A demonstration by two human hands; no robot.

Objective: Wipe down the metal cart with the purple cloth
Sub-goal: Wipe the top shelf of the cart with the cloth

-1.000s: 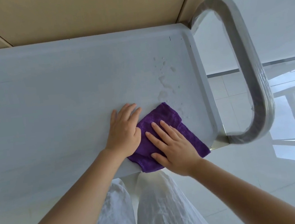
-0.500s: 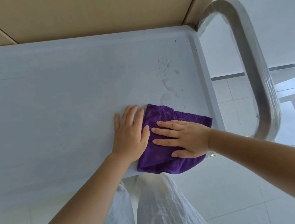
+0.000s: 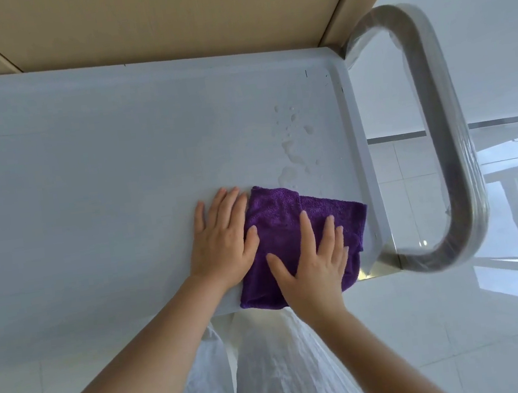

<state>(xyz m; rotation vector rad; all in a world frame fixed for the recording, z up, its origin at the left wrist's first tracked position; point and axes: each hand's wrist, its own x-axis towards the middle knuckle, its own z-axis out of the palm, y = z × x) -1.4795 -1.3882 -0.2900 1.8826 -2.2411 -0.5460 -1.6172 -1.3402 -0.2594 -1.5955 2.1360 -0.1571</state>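
Now the right hand point(image 3: 316, 262) has turned fingers-forward, flat w/ open grip on purple cloth point(image 3: 282, 223); left hand point(image 3: 222, 238) unchanged.

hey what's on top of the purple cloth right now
The right hand lies flat on the purple cloth; the left hand overlaps its left edge. The cart top beneath is hidden.

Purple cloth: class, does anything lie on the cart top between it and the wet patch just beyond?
Nothing visible does. The purple cloth, pressed flat by the right hand, has bare cart top up to the water droplets; the left hand lies beside it.
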